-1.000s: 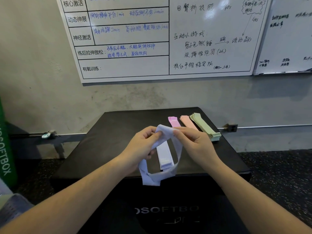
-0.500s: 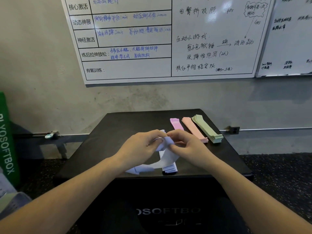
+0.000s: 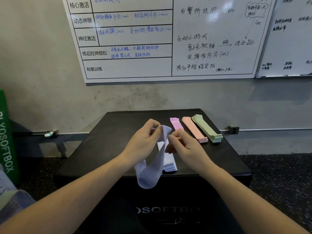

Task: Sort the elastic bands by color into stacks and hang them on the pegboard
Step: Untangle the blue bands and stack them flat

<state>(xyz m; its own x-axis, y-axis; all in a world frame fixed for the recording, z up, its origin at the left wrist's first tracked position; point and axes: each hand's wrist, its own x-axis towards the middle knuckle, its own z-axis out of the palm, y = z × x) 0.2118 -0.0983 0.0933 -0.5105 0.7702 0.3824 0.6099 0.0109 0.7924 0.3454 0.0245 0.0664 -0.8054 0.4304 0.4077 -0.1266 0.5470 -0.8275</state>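
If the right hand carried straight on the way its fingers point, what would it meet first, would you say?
Probably the lavender band it is pinching, then the left hand just beyond; depth is hard to judge.

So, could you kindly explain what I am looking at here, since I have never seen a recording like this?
There is no machine here: a person wears a camera on the head, so the one view looks forward and down over their own bare arms. The left hand pinches the top of a pale lavender band, which hangs in a loop; the right hand touches it near the top. Below them is a black padded box bearing four sorted stacks: lavender, purple-pink, peach-pink and green. On the wall behind hang whiteboards with handwriting. No pegboard is in view.
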